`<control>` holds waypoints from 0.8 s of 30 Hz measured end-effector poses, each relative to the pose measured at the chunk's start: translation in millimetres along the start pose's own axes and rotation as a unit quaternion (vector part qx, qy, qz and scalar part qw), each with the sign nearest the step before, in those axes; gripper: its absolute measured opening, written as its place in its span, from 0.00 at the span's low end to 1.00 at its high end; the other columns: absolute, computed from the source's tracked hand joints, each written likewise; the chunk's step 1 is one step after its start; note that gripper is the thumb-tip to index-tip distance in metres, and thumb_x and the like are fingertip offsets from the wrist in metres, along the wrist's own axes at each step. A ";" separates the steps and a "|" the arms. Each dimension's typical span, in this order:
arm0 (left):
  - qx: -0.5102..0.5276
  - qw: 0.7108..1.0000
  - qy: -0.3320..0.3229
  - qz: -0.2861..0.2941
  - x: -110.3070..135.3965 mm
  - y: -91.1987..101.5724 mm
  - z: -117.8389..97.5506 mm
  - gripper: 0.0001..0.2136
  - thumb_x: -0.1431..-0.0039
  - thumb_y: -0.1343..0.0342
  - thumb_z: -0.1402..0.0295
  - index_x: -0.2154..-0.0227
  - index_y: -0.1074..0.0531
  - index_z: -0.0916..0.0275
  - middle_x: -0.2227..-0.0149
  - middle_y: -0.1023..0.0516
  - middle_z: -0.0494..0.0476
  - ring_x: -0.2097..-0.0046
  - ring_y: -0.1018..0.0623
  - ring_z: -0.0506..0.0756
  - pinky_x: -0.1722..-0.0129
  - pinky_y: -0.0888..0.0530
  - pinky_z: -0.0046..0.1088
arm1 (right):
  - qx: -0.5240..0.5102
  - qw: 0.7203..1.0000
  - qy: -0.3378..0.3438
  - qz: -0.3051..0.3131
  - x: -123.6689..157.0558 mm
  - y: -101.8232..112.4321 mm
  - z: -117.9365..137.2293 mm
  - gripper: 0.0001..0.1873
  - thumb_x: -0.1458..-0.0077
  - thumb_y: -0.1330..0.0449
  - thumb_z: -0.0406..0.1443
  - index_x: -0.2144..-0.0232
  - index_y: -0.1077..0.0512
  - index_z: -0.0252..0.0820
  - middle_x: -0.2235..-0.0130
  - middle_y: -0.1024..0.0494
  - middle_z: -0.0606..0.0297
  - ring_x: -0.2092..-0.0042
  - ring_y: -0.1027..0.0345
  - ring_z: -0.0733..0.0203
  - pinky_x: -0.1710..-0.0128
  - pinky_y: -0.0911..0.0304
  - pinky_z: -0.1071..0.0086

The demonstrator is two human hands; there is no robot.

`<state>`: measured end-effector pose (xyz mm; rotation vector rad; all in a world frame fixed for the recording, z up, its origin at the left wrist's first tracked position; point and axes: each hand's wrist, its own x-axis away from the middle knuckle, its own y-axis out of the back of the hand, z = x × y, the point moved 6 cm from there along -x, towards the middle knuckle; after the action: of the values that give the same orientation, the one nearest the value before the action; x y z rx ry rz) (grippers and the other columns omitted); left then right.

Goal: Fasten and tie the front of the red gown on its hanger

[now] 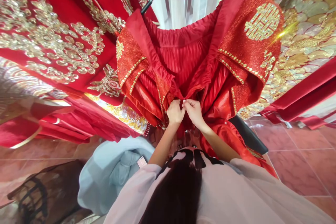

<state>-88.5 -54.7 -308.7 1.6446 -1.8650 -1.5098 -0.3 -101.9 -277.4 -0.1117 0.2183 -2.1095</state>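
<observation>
A red robe (189, 52) with gold embroidery hangs on a stand in front of me, its two front edges meeting at the waist. My left hand (174, 112) is closed, pinching the left front edge where the panels meet. My right hand (193, 111) is closed too, pinching the right front edge right beside it. The fingertips of both hands touch at the seam, and whatever small fastening sits there is hidden by them.
More red garments with gold embroidery (52, 42) hang at the left and right (307, 24). A pale blue cloth heap (110, 175) lies low left beside a dark basket (39, 196). The floor is red tile (301, 154).
</observation>
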 end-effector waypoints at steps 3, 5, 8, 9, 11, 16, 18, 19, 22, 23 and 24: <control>-0.020 0.997 -0.005 0.068 -12.1 -6.7 -9.1 0.10 0.36 0.53 0.70 0.66 0.27 0.65 0.66 0.23 0.62 0.62 0.23 0.57 0.65 0.31 0.28 | -0.016 1.000 -0.014 0.003 -6.7 -2.3 -4.6 0.17 0.55 0.42 0.44 0.85 0.36 0.39 0.85 0.45 0.74 0.80 0.53 0.73 0.78 0.55 0.75; -0.021 0.997 -0.001 0.075 -15.0 -8.2 -12.0 0.10 0.36 0.53 0.72 0.64 0.26 0.65 0.64 0.22 0.62 0.63 0.23 0.57 0.67 0.32 0.27 | -0.022 0.999 -0.023 0.001 -13.0 -3.6 -6.4 0.17 0.56 0.42 0.45 0.85 0.36 0.39 0.85 0.45 0.75 0.80 0.54 0.73 0.79 0.57 0.75; -0.025 0.996 0.006 0.087 -15.4 -7.7 -13.1 0.09 0.36 0.52 0.71 0.62 0.26 0.65 0.63 0.21 0.62 0.65 0.22 0.57 0.70 0.34 0.27 | -0.028 0.998 -0.047 -0.007 -23.7 -6.1 -4.7 0.16 0.55 0.41 0.43 0.85 0.36 0.38 0.86 0.45 0.75 0.82 0.56 0.74 0.80 0.58 0.74; -0.026 0.996 0.008 0.091 -15.2 -6.6 -13.6 0.09 0.37 0.51 0.70 0.62 0.26 0.65 0.64 0.21 0.61 0.65 0.22 0.57 0.71 0.35 0.27 | -0.030 0.998 -0.057 -0.010 -27.3 -7.4 -2.1 0.15 0.55 0.41 0.42 0.85 0.36 0.38 0.86 0.46 0.76 0.82 0.57 0.74 0.81 0.59 0.74; -0.027 0.995 0.012 0.097 -14.7 -3.1 -15.6 0.09 0.36 0.51 0.69 0.64 0.26 0.64 0.66 0.21 0.60 0.67 0.23 0.56 0.71 0.36 0.27 | -0.031 0.997 -0.073 -0.017 -33.7 -10.8 7.5 0.15 0.52 0.42 0.40 0.84 0.37 0.39 0.87 0.48 0.77 0.83 0.59 0.74 0.82 0.60 0.74; -0.019 0.993 0.025 0.111 -6.1 7.7 -26.2 0.12 0.34 0.53 0.67 0.70 0.28 0.64 0.69 0.22 0.61 0.68 0.23 0.56 0.72 0.39 0.28 | -0.051 0.997 -0.055 -0.028 -40.2 -23.6 57.2 0.14 0.46 0.46 0.34 0.82 0.38 0.38 0.86 0.49 0.77 0.84 0.60 0.75 0.82 0.61 0.75; -0.011 0.994 0.020 0.105 0.5 13.8 -30.8 0.13 0.34 0.53 0.66 0.71 0.28 0.63 0.69 0.22 0.60 0.69 0.23 0.55 0.72 0.40 0.27 | -0.065 0.997 -0.021 -0.020 -36.3 -29.4 79.4 0.14 0.45 0.48 0.33 0.82 0.37 0.38 0.86 0.49 0.77 0.84 0.61 0.76 0.83 0.62 0.76; -0.006 0.995 0.019 0.100 3.7 17.3 -32.2 0.13 0.34 0.53 0.66 0.71 0.28 0.63 0.69 0.22 0.59 0.69 0.24 0.55 0.72 0.40 0.27 | -0.067 0.998 -0.006 -0.013 -33.0 -32.1 88.2 0.14 0.45 0.48 0.33 0.82 0.37 0.38 0.85 0.49 0.77 0.84 0.61 0.76 0.83 0.62 0.76; 0.002 0.996 0.023 0.088 8.4 28.2 -32.6 0.13 0.35 0.51 0.66 0.74 0.29 0.63 0.71 0.23 0.57 0.71 0.25 0.54 0.74 0.42 0.26 | -0.059 0.998 0.013 0.004 -21.0 -37.7 102.3 0.14 0.45 0.47 0.35 0.81 0.36 0.37 0.85 0.49 0.76 0.83 0.60 0.76 0.82 0.61 0.77; 0.002 0.996 0.028 0.087 7.7 31.7 -31.9 0.13 0.35 0.51 0.66 0.74 0.30 0.62 0.72 0.23 0.56 0.71 0.25 0.53 0.74 0.42 0.26 | -0.055 0.998 0.017 0.006 -17.7 -38.7 104.6 0.15 0.45 0.46 0.36 0.81 0.37 0.37 0.85 0.49 0.76 0.83 0.59 0.76 0.82 0.61 0.77; 0.000 0.996 0.034 0.087 5.8 35.0 -31.2 0.13 0.35 0.51 0.66 0.75 0.30 0.62 0.73 0.24 0.56 0.72 0.26 0.53 0.75 0.43 0.26 | -0.050 0.998 0.025 0.009 -15.4 -39.7 107.1 0.15 0.45 0.46 0.37 0.81 0.37 0.37 0.85 0.49 0.76 0.82 0.59 0.76 0.82 0.60 0.77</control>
<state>-88.6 -81.7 -269.9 1.4703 -1.9157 -1.3674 -7.5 -80.5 -164.5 -0.1161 0.3542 -2.0841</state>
